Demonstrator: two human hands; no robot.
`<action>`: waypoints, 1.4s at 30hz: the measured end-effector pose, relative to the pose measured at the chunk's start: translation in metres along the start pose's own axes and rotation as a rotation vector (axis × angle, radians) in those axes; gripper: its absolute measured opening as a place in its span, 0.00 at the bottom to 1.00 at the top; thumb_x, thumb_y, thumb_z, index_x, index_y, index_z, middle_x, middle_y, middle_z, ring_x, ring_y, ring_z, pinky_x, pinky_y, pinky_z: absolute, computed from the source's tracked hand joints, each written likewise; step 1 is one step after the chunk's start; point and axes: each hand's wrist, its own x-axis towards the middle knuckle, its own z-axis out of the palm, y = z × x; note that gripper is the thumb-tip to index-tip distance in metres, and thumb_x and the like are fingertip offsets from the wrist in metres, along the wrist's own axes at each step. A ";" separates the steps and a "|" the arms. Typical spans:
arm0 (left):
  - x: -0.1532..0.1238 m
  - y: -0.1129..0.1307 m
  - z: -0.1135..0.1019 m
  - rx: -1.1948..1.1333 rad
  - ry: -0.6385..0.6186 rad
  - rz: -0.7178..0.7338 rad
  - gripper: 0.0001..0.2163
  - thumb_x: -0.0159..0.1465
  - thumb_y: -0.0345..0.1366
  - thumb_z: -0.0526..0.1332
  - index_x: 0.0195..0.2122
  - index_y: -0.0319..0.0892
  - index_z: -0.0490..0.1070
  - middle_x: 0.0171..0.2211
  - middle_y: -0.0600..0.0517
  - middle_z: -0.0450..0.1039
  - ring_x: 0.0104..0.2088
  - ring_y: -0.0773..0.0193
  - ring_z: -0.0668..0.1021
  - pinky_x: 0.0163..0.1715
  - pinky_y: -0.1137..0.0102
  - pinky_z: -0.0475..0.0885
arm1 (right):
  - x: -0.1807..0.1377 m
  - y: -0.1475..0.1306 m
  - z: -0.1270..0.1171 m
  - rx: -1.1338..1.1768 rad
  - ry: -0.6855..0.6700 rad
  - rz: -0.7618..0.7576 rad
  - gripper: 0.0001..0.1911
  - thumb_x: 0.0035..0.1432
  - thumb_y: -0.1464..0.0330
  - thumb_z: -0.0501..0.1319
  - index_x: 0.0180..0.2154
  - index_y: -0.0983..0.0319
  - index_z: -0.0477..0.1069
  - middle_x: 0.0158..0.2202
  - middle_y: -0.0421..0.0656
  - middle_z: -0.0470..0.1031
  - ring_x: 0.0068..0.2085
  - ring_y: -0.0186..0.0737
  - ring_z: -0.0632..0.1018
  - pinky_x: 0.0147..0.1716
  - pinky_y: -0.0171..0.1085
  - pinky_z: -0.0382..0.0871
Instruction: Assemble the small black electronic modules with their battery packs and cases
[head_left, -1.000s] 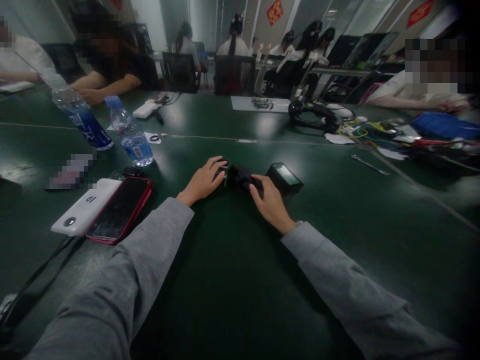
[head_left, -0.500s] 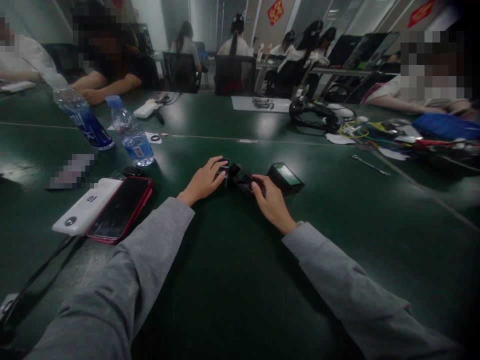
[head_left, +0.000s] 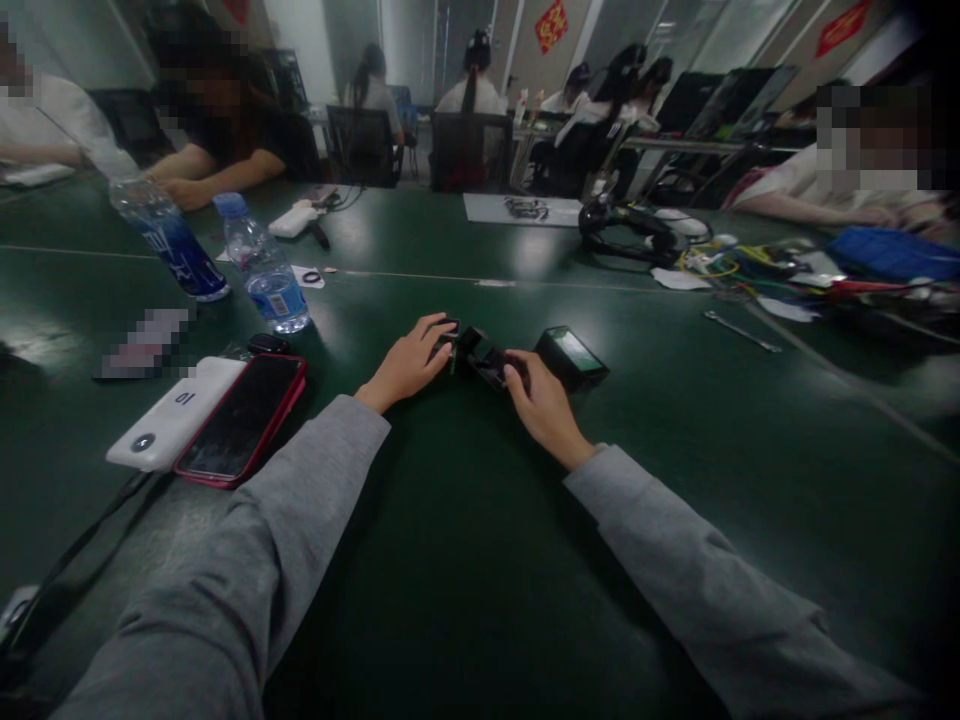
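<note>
My left hand [head_left: 405, 362] curls its fingers over a small dark block [head_left: 451, 327] in the middle of the table. Just to the right, my right hand [head_left: 546, 402] grips a black open box [head_left: 480, 350] between thumb and fingers, its hollow side tilted toward me. The two held pieces are close together; whether they touch I cannot tell. Right of my right hand stands another black box [head_left: 574, 355] with a shiny greenish-white top face. Fingertips on the far sides of both held pieces are hidden.
At left on the green table [head_left: 450, 550] lie a red-cased phone [head_left: 241, 418], a white power bank [head_left: 176, 415] and two bottles, one a clear water bottle [head_left: 262, 265]. A wrench [head_left: 741, 331] and tangled cables [head_left: 720, 258] lie at right. Several people sit around.
My hands and the pieces in them have hardly moved. The view has shifted very slightly.
</note>
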 end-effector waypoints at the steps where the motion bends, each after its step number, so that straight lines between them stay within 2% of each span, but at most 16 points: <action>1: 0.000 0.000 0.000 -0.001 0.002 0.002 0.22 0.73 0.48 0.44 0.63 0.46 0.59 0.66 0.43 0.57 0.60 0.52 0.71 0.54 0.56 0.74 | 0.000 0.000 0.000 0.001 -0.001 -0.003 0.22 0.70 0.54 0.50 0.55 0.61 0.66 0.51 0.52 0.74 0.48 0.53 0.77 0.48 0.53 0.72; 30: 0.001 -0.002 0.003 0.007 0.008 0.013 0.22 0.73 0.48 0.44 0.63 0.45 0.59 0.66 0.43 0.57 0.61 0.52 0.70 0.55 0.56 0.73 | 0.000 -0.001 0.000 -0.034 -0.029 -0.081 0.22 0.70 0.55 0.50 0.56 0.63 0.64 0.51 0.54 0.72 0.52 0.53 0.75 0.53 0.54 0.70; 42: 0.000 0.000 0.001 0.005 -0.001 0.004 0.23 0.73 0.48 0.44 0.63 0.45 0.59 0.66 0.43 0.56 0.58 0.52 0.72 0.53 0.56 0.74 | 0.000 0.001 0.001 -0.030 -0.032 -0.086 0.22 0.70 0.56 0.50 0.56 0.63 0.64 0.52 0.54 0.71 0.52 0.52 0.74 0.53 0.53 0.69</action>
